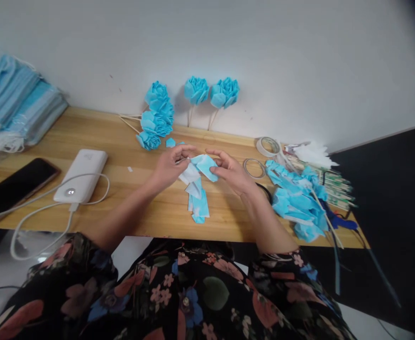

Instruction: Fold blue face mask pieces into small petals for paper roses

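Head view: hands hold blue material; power bank display illegible.

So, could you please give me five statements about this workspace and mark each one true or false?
1. The left hand and the right hand both hold a blue-and-white strip. True.
2. The black phone lies to the right of the right hand. False: it lies at the left, beside the white power bank.
3. Two blue flowers lean against the wall. True.
4. The white cable is unplugged from the power bank. False: it is plugged into the near end.
5. Blue face masks are piled at the left end of the table. True.
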A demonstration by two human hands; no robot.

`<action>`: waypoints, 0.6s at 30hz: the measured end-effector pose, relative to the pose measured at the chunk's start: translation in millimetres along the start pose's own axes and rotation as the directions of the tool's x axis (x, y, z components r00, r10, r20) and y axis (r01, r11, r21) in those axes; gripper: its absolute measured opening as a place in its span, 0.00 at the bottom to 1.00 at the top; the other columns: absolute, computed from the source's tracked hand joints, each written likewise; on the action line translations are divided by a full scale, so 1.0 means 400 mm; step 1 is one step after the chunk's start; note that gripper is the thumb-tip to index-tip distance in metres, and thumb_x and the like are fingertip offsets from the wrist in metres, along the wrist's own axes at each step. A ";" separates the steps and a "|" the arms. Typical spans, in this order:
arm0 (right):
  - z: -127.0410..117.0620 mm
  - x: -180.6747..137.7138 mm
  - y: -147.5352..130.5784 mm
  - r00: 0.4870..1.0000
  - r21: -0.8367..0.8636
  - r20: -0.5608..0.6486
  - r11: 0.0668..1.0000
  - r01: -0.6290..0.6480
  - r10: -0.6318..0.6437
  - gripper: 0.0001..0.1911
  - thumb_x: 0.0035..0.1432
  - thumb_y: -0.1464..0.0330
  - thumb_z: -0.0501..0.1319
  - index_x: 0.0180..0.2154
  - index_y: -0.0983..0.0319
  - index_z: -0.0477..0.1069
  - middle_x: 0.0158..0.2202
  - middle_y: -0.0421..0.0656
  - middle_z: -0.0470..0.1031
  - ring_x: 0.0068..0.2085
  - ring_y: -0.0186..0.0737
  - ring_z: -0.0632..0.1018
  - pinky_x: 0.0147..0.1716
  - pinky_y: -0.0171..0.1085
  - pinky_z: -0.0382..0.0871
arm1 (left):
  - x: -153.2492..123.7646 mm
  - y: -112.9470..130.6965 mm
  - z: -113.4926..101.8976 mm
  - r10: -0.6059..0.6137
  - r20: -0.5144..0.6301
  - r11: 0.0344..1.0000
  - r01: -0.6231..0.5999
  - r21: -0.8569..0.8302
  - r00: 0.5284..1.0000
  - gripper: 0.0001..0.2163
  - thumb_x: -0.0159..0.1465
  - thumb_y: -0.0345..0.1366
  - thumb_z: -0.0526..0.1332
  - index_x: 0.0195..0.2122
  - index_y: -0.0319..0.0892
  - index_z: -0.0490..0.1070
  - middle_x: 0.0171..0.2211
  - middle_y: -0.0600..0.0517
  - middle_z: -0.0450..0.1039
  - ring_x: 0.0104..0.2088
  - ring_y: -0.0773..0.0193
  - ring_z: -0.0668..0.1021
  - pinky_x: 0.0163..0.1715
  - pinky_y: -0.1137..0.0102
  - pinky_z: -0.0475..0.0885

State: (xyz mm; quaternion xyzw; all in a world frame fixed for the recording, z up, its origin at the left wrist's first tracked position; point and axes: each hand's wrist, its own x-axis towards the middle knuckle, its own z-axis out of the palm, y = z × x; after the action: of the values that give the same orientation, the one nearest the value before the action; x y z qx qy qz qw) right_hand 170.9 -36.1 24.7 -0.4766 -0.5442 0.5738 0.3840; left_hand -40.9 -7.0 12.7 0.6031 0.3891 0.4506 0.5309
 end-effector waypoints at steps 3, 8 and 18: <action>-0.020 -0.004 -0.003 1.000 -0.023 -0.017 1.000 0.004 -0.004 0.32 0.51 0.63 0.68 0.58 0.58 0.68 0.35 0.39 0.77 0.32 0.37 0.75 0.33 0.36 0.72 | 0.023 0.007 0.015 0.052 -0.027 0.992 -0.049 0.115 0.998 0.18 0.55 0.30 0.61 0.47 0.38 0.76 0.35 0.51 0.75 0.34 0.65 0.76 0.36 0.72 0.68; -0.059 0.006 0.002 0.992 -0.029 -0.092 0.996 0.082 -0.085 0.33 0.57 0.57 0.64 0.63 0.57 0.65 0.39 0.40 0.77 0.39 0.39 0.78 0.42 0.39 0.74 | 0.057 0.020 0.030 0.058 -0.031 0.995 -0.055 0.089 0.998 0.18 0.56 0.30 0.62 0.48 0.38 0.76 0.35 0.51 0.75 0.35 0.65 0.76 0.35 0.73 0.68; -0.049 0.040 0.040 0.783 -0.734 -0.038 0.549 0.400 -0.621 0.33 0.62 0.63 0.62 0.66 0.53 0.58 0.64 0.51 0.69 0.64 0.55 0.69 0.62 0.61 0.66 | 0.072 -0.010 0.024 -0.146 -0.077 0.917 0.106 -0.384 0.986 0.20 0.53 0.33 0.71 0.47 0.40 0.76 0.33 0.54 0.76 0.29 0.69 0.76 0.29 0.75 0.69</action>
State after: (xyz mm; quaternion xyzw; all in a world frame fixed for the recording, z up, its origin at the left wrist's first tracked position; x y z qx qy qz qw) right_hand 187.3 -17.7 7.7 -0.4814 -0.7693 0.1113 0.4050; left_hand -23.4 18.0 12.1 0.4387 0.3601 0.5128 0.6441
